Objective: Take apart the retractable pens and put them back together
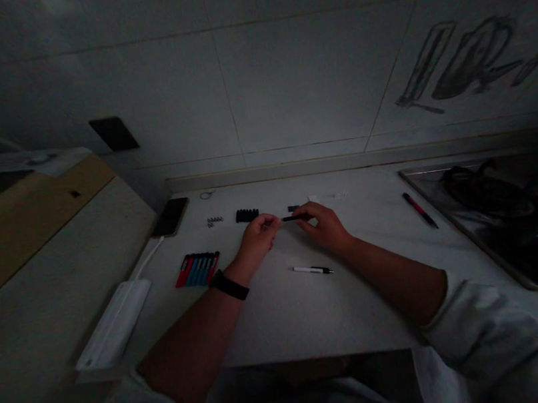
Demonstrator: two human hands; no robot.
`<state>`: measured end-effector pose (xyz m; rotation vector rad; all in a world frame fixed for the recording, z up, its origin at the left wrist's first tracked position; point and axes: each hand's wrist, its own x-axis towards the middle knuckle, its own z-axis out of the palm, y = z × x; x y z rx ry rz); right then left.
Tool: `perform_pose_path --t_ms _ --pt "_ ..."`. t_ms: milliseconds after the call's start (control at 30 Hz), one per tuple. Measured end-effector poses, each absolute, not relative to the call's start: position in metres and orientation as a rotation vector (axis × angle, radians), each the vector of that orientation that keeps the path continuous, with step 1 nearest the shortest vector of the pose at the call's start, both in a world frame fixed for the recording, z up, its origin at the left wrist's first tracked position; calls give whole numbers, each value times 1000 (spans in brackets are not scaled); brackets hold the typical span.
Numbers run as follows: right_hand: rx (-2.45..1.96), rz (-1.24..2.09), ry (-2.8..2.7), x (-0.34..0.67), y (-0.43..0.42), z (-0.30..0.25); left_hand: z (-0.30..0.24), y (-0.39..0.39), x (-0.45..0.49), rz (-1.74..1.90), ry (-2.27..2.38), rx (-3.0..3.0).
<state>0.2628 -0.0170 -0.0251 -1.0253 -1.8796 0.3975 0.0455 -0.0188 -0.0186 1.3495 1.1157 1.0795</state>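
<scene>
Both hands meet over the white worktop (277,321). My right hand (327,225) pinches a slim black pen part (292,218), held level and pointing left. At its other end, the closed fingertips of my left hand (256,235) grip it; a small pale bit shows there, too dim to make out. Just behind the left hand lies a row of short black pieces (247,215). Small dark pieces (293,208) lie behind the right fingers. Nearer me rests a white and black pen (312,270). Red and blue pen barrels (197,269) lie side by side left of my left wrist.
Several tiny metallic pieces (215,221) and small pale pieces (340,195) lie toward the wall. A phone (171,217) and a white power strip (116,325) are at left. On the right, a red and black pen (421,210) lies beside a metal-rimmed sink (483,249).
</scene>
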Motion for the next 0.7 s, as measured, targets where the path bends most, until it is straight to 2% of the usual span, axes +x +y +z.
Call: perform_pose_path --t_ms 500,700 --pt "-1129 337 -1966 265 -17 -22 -8 -24 46 1110 1097 1435" --pt "-1085 463 -1916 264 -18 -27 -10 -22 45 1121 1125 1441"
